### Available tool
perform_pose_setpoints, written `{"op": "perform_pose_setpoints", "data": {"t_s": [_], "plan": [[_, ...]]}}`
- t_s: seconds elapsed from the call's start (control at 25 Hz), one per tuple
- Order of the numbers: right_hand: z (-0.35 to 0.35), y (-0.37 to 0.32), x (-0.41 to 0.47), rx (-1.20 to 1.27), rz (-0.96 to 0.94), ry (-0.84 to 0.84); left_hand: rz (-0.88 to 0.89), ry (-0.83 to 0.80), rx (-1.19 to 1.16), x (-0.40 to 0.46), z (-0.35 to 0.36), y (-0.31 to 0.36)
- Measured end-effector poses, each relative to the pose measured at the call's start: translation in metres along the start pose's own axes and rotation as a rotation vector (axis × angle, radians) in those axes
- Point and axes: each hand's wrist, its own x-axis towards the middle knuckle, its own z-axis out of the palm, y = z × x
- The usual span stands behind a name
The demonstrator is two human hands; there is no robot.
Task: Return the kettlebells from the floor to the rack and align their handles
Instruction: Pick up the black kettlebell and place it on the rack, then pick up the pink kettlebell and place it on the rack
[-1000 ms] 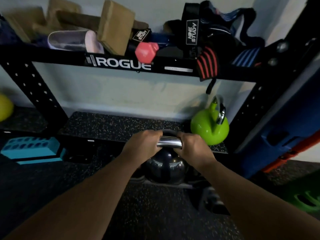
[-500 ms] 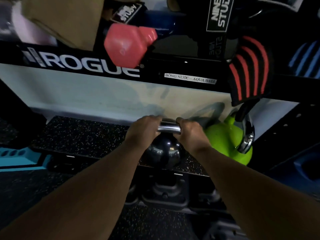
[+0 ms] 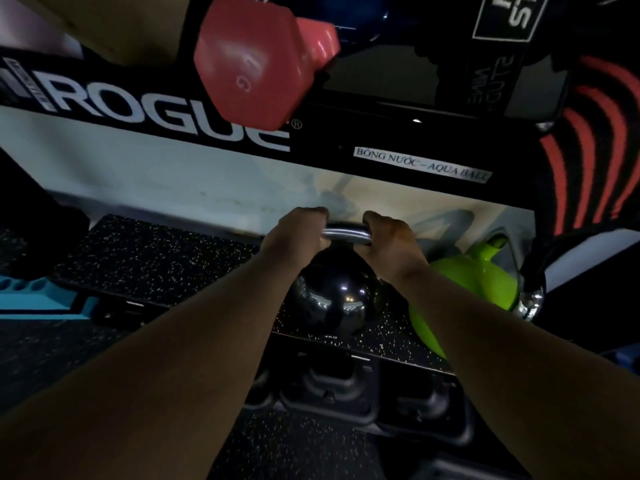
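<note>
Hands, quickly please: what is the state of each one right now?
Left hand: closed on the chrome handle of the black kettlebell.
Right hand: closed on the same handle.

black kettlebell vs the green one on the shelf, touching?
Cannot tell. In the head view the right hand and its forearm cross exactly where the black kettlebell and green kettlebell would meet, hiding any gap or contact.

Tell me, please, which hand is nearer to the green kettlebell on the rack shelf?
The right hand. It grips the right end of the black kettlebell's chrome handle, just left of the green kettlebell. The left hand holds the handle's other end, farther away.
</note>
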Motion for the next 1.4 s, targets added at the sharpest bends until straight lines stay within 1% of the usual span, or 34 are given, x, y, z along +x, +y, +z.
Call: {"op": "perform_pose_setpoints", "data": {"t_s": [0.12, 0.24, 0.36, 0.44, 0.56, 0.68, 0.8, 0.92, 1.0, 1.04, 1.12, 1.16, 1.28, 1.4], "plan": [[-0.007, -0.007, -0.004, -0.134, 0.034, -0.068, 0.019, -0.037, -0.12, -0.005, -0.001, -0.005], [-0.015, -0.033, -0.013, -0.151, -0.067, -0.06, 0.004, -0.017, -0.192, -0.038, -0.006, -0.022], [-0.013, -0.078, -0.032, -0.115, -0.207, -0.028, -0.105, -0.039, -0.106, -0.093, -0.02, -0.056], [0.003, -0.119, -0.051, -0.121, -0.305, -0.071, -0.129, -0.072, -0.018, -0.14, -0.037, -0.089], [0.042, -0.193, -0.092, -0.099, -0.411, -0.19, -0.208, -0.08, 0.044, -0.23, -0.063, -0.147], [0.084, -0.263, -0.144, -0.019, -0.456, -0.301, -0.341, -0.116, 0.02, -0.332, -0.08, -0.197], [0.134, -0.333, -0.22, 0.019, -0.534, -0.469, -0.461, -0.17, -0.006, -0.461, -0.09, -0.24], [0.179, -0.383, -0.309, 0.11, -0.554, -0.626, -0.523, -0.286, -0.031, -0.589, -0.087, -0.264], [0.205, -0.395, -0.362, 0.134, -0.55, -0.676, -0.589, -0.405, -0.104, -0.655, -0.079, -0.269], [0.222, -0.399, -0.392, 0.137, -0.548, -0.719, -0.616, -0.49, -0.131, -0.69, -0.071, -0.271], [0.257, -0.395, -0.451, 0.126, -0.507, -0.819, -0.629, -0.642, -0.107, -0.748, -0.046, -0.274], [0.275, -0.39, -0.481, 0.122, -0.473, -0.871, -0.643, -0.691, -0.087, -0.776, -0.03, -0.274], [0.329, -0.361, -0.564, 0.073, -0.379, -1.028, -0.659, -0.757, -0.071, -0.837, 0.029, -0.27], [0.369, -0.327, -0.635, -0.015, -0.331, -1.192, -0.549, -0.833, -0.047, -0.869, 0.092, -0.257]]}}
